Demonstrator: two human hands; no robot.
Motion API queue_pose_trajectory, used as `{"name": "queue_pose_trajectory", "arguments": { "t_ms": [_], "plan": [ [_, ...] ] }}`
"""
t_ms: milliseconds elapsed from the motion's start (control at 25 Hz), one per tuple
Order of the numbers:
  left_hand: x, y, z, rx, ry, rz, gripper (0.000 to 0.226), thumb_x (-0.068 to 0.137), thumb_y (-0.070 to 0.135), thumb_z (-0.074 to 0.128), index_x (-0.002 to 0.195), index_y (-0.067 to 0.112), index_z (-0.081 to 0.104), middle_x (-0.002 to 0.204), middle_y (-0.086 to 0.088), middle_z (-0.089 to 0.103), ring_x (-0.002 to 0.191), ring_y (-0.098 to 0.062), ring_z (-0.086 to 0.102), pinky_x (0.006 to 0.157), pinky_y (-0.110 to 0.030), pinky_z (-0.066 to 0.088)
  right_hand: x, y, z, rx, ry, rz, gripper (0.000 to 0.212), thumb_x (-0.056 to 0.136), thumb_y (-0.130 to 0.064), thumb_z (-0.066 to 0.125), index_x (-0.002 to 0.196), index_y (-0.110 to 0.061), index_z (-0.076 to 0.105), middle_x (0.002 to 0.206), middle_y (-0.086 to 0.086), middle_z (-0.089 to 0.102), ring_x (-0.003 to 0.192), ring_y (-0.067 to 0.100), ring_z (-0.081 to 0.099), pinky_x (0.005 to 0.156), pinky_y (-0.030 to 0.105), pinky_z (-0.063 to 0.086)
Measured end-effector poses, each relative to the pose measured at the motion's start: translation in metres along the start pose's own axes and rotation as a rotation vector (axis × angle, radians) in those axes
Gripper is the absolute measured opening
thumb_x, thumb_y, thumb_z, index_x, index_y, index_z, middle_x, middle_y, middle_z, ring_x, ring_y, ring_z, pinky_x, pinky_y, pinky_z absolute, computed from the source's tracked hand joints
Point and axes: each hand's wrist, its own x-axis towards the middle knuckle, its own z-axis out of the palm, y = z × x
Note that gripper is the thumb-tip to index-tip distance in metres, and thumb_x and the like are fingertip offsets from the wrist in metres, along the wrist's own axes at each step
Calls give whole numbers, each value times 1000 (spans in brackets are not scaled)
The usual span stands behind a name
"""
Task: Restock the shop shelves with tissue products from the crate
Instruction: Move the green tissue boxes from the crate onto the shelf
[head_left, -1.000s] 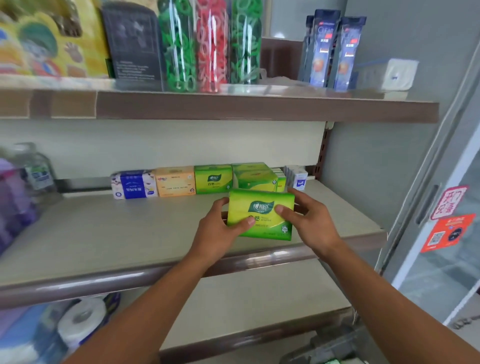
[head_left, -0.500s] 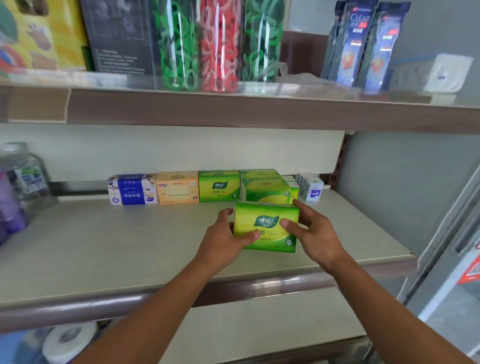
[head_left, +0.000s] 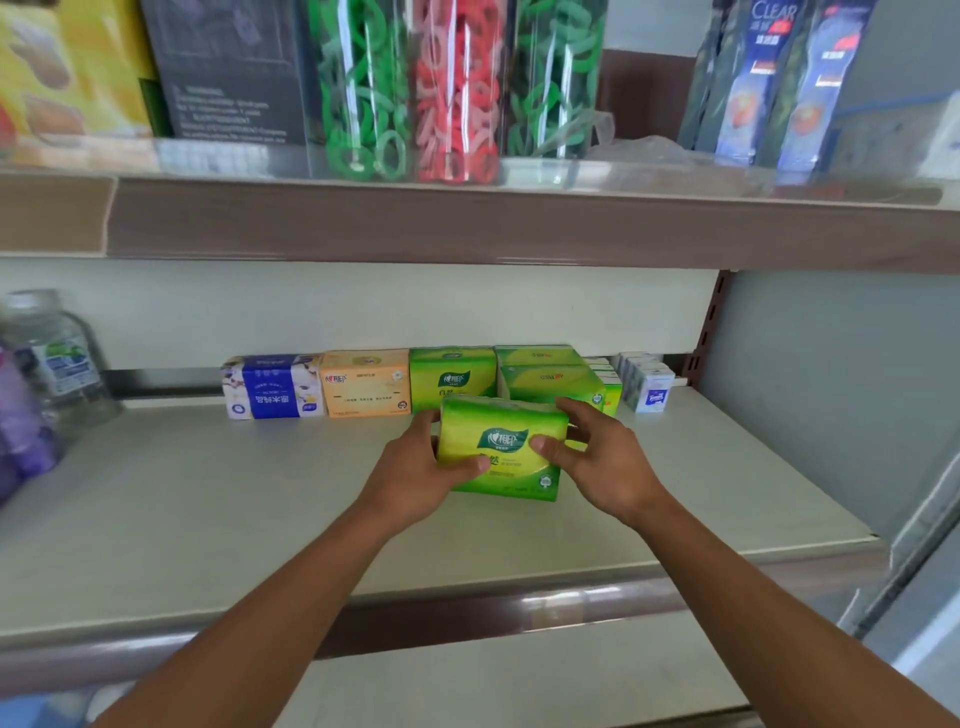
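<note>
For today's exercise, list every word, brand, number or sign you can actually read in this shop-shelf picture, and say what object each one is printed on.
"CLEAR": on the blue sachet strips on the upper shelf.
Logo and print on the green tissue pack, gripped by the left hand and right hand: too blurred to read.
Print on the blue tissue pack, orange tissue pack and dark box: too small or blurred.

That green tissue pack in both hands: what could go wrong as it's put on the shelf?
1. The green pack is soft; the left hand and right hand might dent it.
2. Pushed back, it may knock the stacked green packs behind it.
3. The white box stands near the right hand and might get bumped.
</note>
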Motion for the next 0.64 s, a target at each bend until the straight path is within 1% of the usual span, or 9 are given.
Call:
{"name": "queue_pose_trajectory", "arguments": {
  "t_ms": [80, 160, 240, 320, 400, 480, 560, 640],
  "plan": [
    [10, -10, -17, -7, 31, -12, 73, 75, 35, 81, 135, 22, 41, 114, 3, 68, 101, -15, 66, 89, -30, 51, 18, -12, 16, -123, -39, -78, 58, 85, -36, 71, 137, -20, 51, 126, -4, 60, 114, 12, 56, 87, 19, 40],
    [23, -21, -25, -16, 77, -22, 72, 77, 32, 80, 136, 20, 41, 116, 2, 66, 105, -17, 64, 87, -28, 49, 39, -22, 29, -284, -55, -153, 56, 86, -38, 69, 136, -19, 53, 133, 3, 58, 123, 20, 50, 96, 22, 37],
    [38, -30, -26, -17, 107, -15, 65, 79, 28, 78, 134, 18, 46, 116, 3, 65, 108, -18, 62, 85, -25, 46, 59, -28, 37, -478, -58, -223, 55, 87, -41, 67, 135, -18, 54, 134, 6, 59, 126, 27, 43, 101, 26, 31],
    [53, -40, -24, -12, 115, -6, 56, 80, 26, 77, 130, 19, 52, 119, 2, 65, 112, -19, 60, 86, -25, 45, 76, -32, 43, -637, -65, -270, 53, 89, -43, 63, 135, -18, 54, 130, 4, 60, 126, 28, 36, 102, 29, 30],
    [67, -50, -21, 12, 121, -16, 55, 81, 27, 76, 130, 18, 53, 124, -1, 64, 115, -21, 58, 89, -27, 45, 90, -33, 50, -804, -92, -296, 50, 91, -46, 57, 133, -19, 56, 126, 2, 61, 127, 27, 31, 102, 32, 33],
    [77, -56, -16, 75, 128, -51, 57, 80, 29, 76, 130, 17, 52, 125, -3, 62, 117, -24, 57, 92, -31, 46, 99, -30, 57, -988, -142, -311, 45, 92, -48, 53, 125, -19, 61, 122, 0, 61, 126, 26, 31, 100, 34, 34],
    [85, -60, -9, 135, 130, -90, 58, 81, 32, 75, 131, 17, 50, 126, -5, 62, 118, -26, 56, 94, -34, 47, 105, -26, 63, -1089, -174, -294, 44, 93, -48, 50, 122, -18, 62, 122, 1, 60, 126, 26, 30, 98, 36, 33],
    [92, -59, -3, 157, 131, -113, 61, 82, 33, 74, 134, 17, 48, 128, -7, 61, 119, -29, 56, 94, -36, 47, 110, -23, 65, -1157, -172, -293, 43, 94, -47, 49, 122, -17, 61, 122, 3, 59, 127, 27, 30, 98, 38, 32]
  ]
}}
